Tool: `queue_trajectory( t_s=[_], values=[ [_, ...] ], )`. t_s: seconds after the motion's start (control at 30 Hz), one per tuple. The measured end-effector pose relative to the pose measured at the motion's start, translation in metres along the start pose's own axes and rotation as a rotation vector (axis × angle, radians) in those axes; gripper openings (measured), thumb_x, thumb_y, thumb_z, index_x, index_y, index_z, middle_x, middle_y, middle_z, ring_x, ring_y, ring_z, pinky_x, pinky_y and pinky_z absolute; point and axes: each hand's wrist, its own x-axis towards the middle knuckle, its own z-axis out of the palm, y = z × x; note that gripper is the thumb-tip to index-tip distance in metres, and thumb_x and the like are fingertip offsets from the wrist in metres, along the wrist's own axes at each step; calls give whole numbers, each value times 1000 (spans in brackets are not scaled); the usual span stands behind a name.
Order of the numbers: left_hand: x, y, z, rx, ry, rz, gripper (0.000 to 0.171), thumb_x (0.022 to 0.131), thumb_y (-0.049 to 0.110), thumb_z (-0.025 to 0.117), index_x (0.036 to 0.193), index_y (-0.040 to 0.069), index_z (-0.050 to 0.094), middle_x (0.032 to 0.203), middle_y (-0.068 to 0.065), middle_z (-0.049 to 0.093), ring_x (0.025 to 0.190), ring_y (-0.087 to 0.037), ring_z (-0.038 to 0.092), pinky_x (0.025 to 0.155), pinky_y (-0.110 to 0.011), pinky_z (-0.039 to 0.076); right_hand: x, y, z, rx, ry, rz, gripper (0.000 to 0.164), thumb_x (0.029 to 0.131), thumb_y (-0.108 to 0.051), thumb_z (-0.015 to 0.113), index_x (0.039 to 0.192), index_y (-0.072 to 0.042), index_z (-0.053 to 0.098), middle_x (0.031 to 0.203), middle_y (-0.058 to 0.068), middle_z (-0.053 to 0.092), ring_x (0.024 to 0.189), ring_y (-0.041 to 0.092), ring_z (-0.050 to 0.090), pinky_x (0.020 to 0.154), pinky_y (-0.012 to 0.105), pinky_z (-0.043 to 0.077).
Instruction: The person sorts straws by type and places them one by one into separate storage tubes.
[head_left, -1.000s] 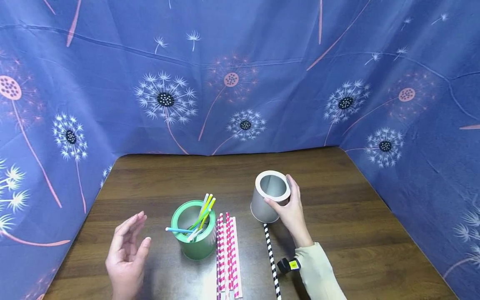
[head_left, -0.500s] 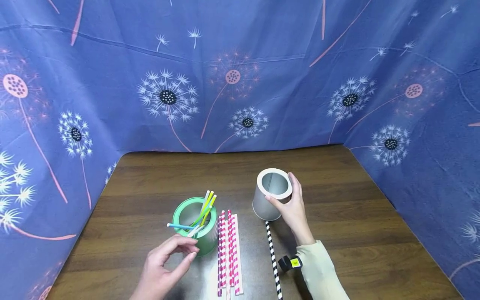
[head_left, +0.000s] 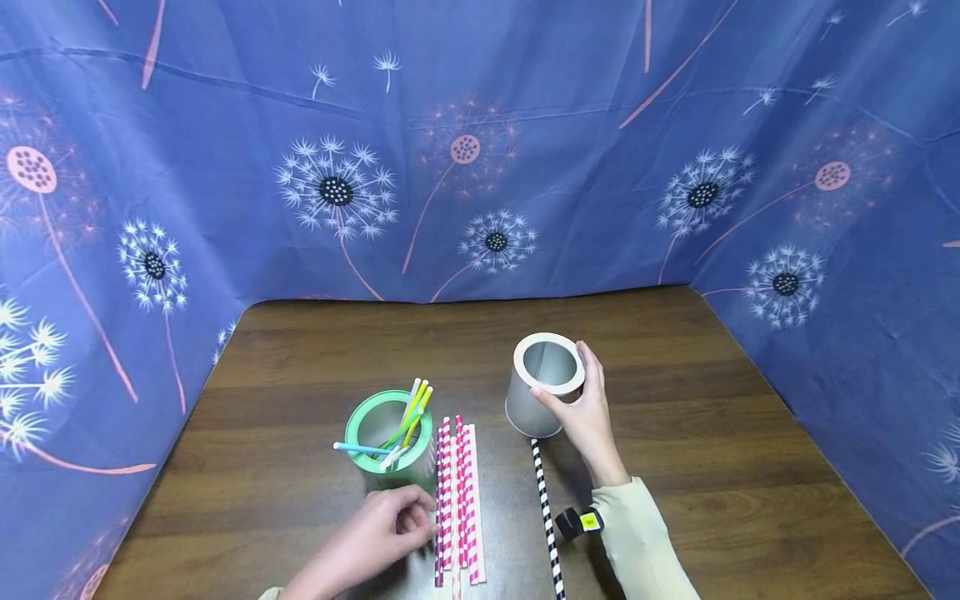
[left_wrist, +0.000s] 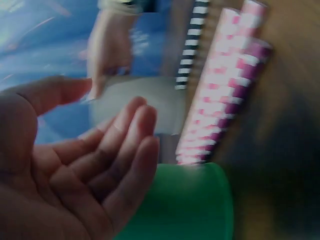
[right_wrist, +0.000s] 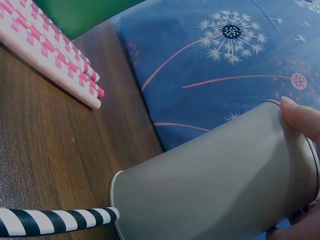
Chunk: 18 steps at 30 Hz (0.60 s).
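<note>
While the right hand [head_left: 589, 417] gripped the grey cylindrical metal can [head_left: 527, 407], the left hand [head_left: 393, 521], fingers loosely bent, shifted rightward beside pink-and-white striped straws [head_left: 462, 492].

Ahead, the green can [head_left: 408, 477] obstructs my left hand [head_left: 393, 527]; a free lane runs between the pink-striped straws [head_left: 462, 500] and the black-and-white straw [head_left: 547, 517].

1. Blue cloth [head_left: 570, 50] backdrop hung behind and along both sides; folds and creases visible.
2. Print: white dandelion heads [head_left: 335, 192] with dark centres, coral flower heads [head_left: 465, 149] on thin stems, drifting seeds.
3. Table [head_left: 675, 417]: brown wood grain, far corners rounded, far edge against cloth.
4. Pale sheen of light on tabletop, near side.
</note>
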Motion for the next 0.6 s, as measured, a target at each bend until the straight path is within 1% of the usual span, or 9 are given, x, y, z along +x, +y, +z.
queue_trajectory(
  t_s=[0.07,0.1,0.2,0.3,0.4,0.6],
  values=[
    [4,-4,4,46,-22,-81,11,83,14,70,86,4,65,69,8,63,61,9,49,56,-17,44,1,0,0,6,-2,1,101,72,-20,85,153,-15,24,158,8,26,146,26,27,120,44,23],
    [6,-6,6,72,-30,-112,11,83,15,71,84,5,65,67,8,61,59,8,47,54,-17,42,1,0,0,9,-3,2,101,72,-20,85,153,-16,24,158,7,25,146,26,27,120,44,23],
    [8,-11,11,120,-57,-180,13,82,18,71,83,7,64,65,7,60,56,5,46,52,-19,39,1,1,0,23,-8,8,102,72,-20,85,153,-16,23,159,7,25,146,26,27,120,44,23],
    [10,-16,14,152,-74,-217,17,82,20,72,85,6,63,66,7,59,57,3,47,52,-20,39,0,0,0,32,-8,13,102,72,-20,85,153,-16,23,159,7,25,146,26,27,120,44,24],
    [12,-19,17,180,-69,-240,17,81,21,71,85,6,64,66,7,59,58,1,47,53,-21,39,0,0,0,34,-14,13,102,72,-20,85,153,-16,23,158,7,25,146,27,27,120,44,24],
    [17,-21,24,230,-42,-256,13,78,18,71,76,10,60,62,8,52,55,-3,44,50,-22,35,1,0,0,31,-7,17,102,72,-20,85,153,-18,24,158,7,26,146,26,28,119,44,24]
  ],
)
